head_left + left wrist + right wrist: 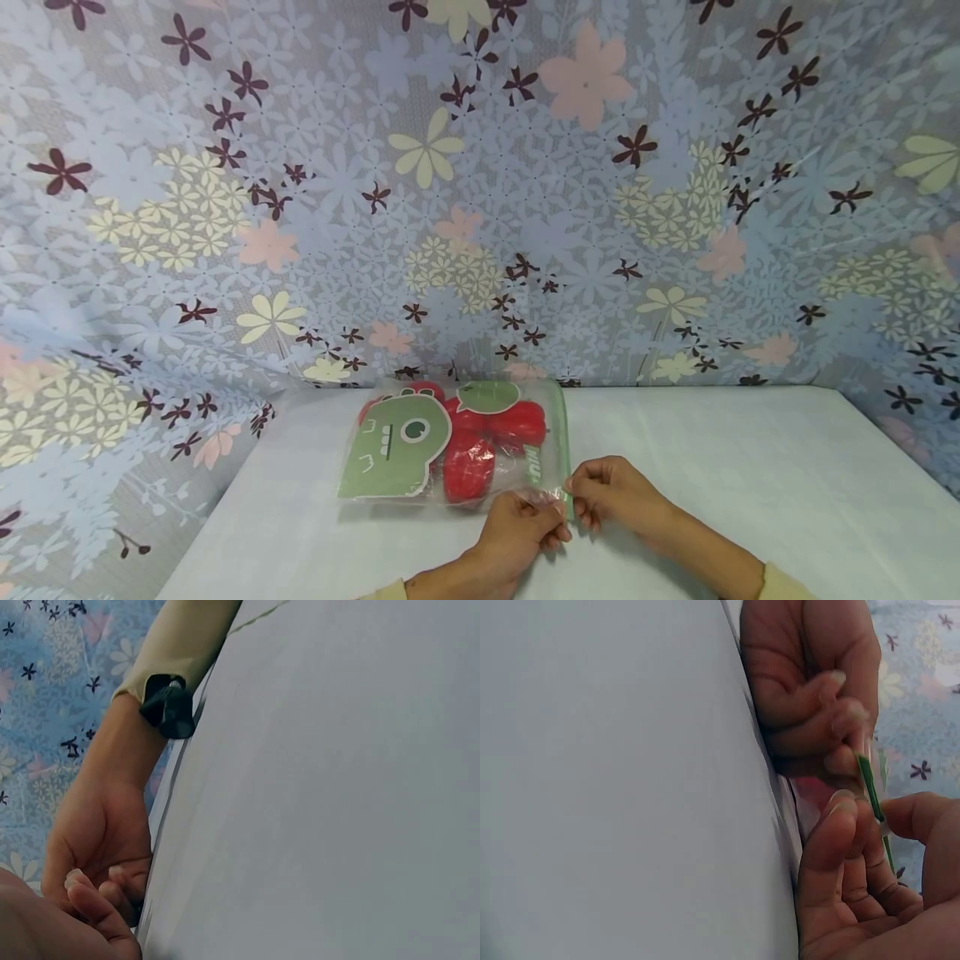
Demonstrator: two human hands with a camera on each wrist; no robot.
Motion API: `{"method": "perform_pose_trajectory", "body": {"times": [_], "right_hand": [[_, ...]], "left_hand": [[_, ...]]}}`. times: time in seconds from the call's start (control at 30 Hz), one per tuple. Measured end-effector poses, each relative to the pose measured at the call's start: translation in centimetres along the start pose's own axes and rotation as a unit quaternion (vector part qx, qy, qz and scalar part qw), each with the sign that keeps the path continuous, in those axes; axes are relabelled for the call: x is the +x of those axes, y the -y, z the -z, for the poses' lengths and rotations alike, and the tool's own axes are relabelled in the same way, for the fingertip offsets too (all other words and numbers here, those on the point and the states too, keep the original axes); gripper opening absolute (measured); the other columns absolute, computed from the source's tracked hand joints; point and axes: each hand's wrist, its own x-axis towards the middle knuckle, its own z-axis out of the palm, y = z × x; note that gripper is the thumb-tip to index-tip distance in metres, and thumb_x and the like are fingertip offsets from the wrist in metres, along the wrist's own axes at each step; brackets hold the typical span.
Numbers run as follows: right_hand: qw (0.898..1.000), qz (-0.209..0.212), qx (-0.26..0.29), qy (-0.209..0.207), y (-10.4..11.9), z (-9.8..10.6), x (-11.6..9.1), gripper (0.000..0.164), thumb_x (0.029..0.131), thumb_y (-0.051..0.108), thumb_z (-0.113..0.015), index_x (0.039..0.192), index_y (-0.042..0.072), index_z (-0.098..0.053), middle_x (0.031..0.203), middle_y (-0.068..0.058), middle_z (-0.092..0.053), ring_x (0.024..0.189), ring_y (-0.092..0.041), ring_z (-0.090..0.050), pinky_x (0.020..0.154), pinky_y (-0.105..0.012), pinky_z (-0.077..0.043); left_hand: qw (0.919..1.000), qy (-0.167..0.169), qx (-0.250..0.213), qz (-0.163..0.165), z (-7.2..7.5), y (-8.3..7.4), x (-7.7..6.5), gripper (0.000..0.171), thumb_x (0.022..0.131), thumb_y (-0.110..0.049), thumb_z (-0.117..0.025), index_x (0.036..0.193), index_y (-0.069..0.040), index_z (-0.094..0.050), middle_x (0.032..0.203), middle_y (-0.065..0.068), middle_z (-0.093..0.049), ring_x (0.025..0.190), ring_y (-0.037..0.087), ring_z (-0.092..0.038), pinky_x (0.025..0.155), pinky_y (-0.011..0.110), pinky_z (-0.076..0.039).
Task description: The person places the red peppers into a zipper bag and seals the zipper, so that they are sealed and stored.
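Note:
A clear zip bag (506, 475) with a green cartoon dinosaur print lies on the table, its green zip edge (562, 433) facing right. Several glossy red things (468, 467) show through the plastic, partly covered by the print. My left hand (517, 533) pinches the bag's near right corner. Close beside it, my right hand (618, 496) pinches the zip edge between thumb and fingers. The right wrist view shows the green zip strip (871, 787) running between both hands' fingertips. In the left wrist view the left hand (52, 930) overlaps the right hand (101, 840), and the bag is out of sight.
A white-covered table (712, 450) carries the bag. Behind it and to the sides hangs a blue-grey flowered cloth (480, 208). The table's far edge runs just behind the bag. Light sleeves (191, 645) end above both wrists.

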Motion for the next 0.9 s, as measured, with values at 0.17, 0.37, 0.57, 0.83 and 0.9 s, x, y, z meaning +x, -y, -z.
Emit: {"method": "perform_pose_trajectory", "body": {"times": [0.17,0.37,0.57,0.83,0.9], "right_hand": [[1.000,0.004,0.015,-0.013,-0.1,0.5,0.6,0.021,0.104,0.014,-0.064,0.089,0.000,-0.066,0.077,-0.004,-0.065,0.064,-0.012,-0.061,0.057,-0.024,-0.054],[0.999,0.008,0.011,-0.033,-0.3,1.3,1.5,0.025,0.105,0.018,-0.065,0.092,-0.003,-0.066,0.078,-0.003,-0.066,0.067,-0.011,-0.062,0.061,-0.025,-0.055],[0.999,0.011,0.013,-0.051,-0.4,2.3,2.4,0.025,0.105,0.017,-0.065,0.095,-0.006,-0.066,0.079,-0.005,-0.067,0.069,-0.013,-0.064,0.063,-0.026,-0.057],[0.997,0.029,0.005,-0.075,-0.4,3.7,3.7,0.025,0.105,0.016,-0.065,0.095,-0.006,-0.069,0.078,-0.004,-0.068,0.068,-0.013,-0.064,0.063,-0.026,-0.057],[0.996,0.031,0.005,-0.082,-0.5,4.0,4.0,0.024,0.105,0.016,-0.065,0.094,-0.006,-0.069,0.078,-0.004,-0.068,0.068,-0.013,-0.064,0.063,-0.026,-0.057]], "left_hand": [[1.0000,-0.001,-0.005,0.001,-0.1,0.1,0.0,0.012,0.101,-0.007,-0.069,0.099,0.005,-0.072,0.068,0.000,-0.069,0.061,0.007,-0.060,0.061,0.019,-0.050],[0.9999,-0.003,-0.011,0.002,-0.1,0.3,0.1,0.009,0.099,-0.006,-0.071,0.098,0.003,-0.072,0.067,0.000,-0.069,0.060,0.007,-0.060,0.059,0.019,-0.050],[1.0000,-0.002,-0.007,0.002,-0.5,0.2,0.2,0.008,0.098,-0.005,-0.071,0.097,0.003,-0.073,0.067,0.000,-0.069,0.058,0.007,-0.059,0.058,0.019,-0.049],[0.9998,0.007,-0.015,0.009,-1.2,0.0,0.6,0.007,0.098,-0.006,-0.071,0.099,0.001,-0.072,0.069,-0.001,-0.070,0.062,0.006,-0.061,0.061,0.019,-0.050],[0.9997,0.011,-0.020,0.008,-1.4,0.1,0.6,0.007,0.098,-0.005,-0.071,0.100,0.001,-0.072,0.070,-0.001,-0.070,0.062,0.006,-0.062,0.061,0.019,-0.050]]}}
